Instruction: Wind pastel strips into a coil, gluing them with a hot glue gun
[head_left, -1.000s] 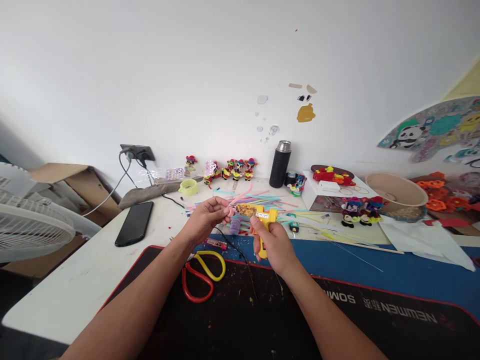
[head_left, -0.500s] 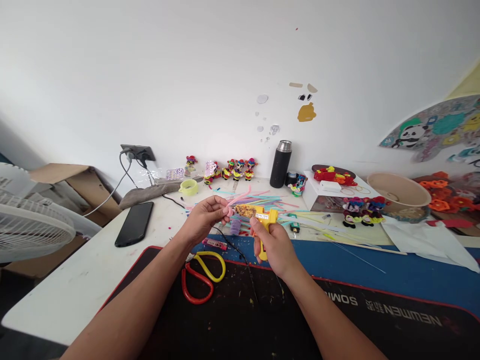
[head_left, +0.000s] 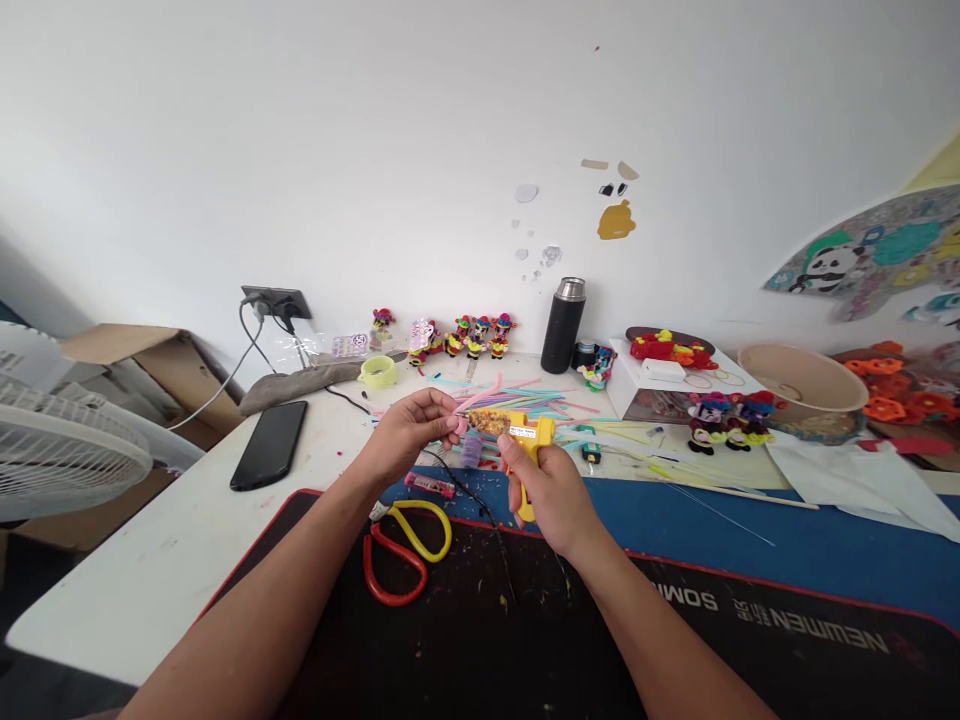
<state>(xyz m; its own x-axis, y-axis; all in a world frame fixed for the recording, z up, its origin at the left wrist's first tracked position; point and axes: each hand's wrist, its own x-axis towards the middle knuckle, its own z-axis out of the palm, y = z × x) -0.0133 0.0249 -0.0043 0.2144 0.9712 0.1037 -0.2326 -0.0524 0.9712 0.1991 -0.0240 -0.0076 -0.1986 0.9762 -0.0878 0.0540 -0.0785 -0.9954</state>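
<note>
Yellow plastic glue gun [head_left: 516, 418] is firmly in my right hand [head_left: 551, 492], fingers closed round its handle. Its barrel lies crosswise, pointing left to the pink fuzzy piece [head_left: 462, 427], which my left hand [head_left: 414, 430] pinches nearer; whether they touch, I cannot tell.

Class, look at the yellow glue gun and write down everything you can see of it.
The yellow glue gun, plastic by its look, has a brown, mottled front section and a white printed label. The right hand grips its handle above the desk, barrel roughly level. Its front points toward the pink piece in the left hand; whether they touch is too small to tell.
</note>
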